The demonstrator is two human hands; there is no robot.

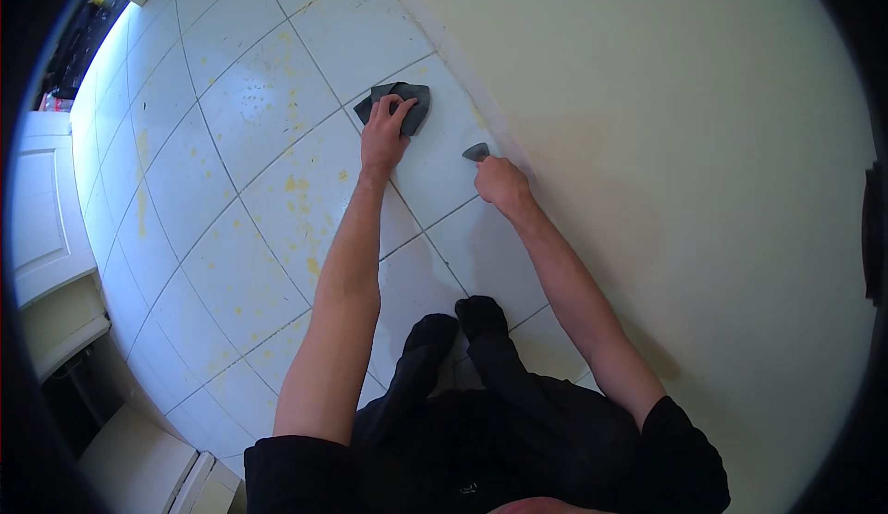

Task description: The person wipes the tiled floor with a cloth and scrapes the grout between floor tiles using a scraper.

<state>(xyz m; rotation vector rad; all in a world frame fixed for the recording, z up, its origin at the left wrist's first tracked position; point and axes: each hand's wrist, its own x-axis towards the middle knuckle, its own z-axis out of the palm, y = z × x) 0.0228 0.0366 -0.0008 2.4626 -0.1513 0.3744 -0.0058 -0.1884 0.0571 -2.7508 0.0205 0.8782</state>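
My left hand (387, 133) is closed on a bunched dark grey cloth (416, 107), which lies against the white floor tiles (347, 158). To its right and nearer to me, my right hand (502, 184) is wrapped round a scraper (476, 152). Only the scraper's flared grey blade shows beyond the fist; the handle is hidden in the fingers. The blade is close to the foot of the wall, and I cannot tell whether it touches the tiles. Yellow spots (298, 185) mark the tiles left of my left arm.
A cream wall (703, 144) rises along the right side, with a pale baseboard (462, 65) at its foot. My feet in black socks (481, 315) stand on the tiles below my hands. At the left are a white panelled door (42, 209) and pale boxy furniture (139, 454).
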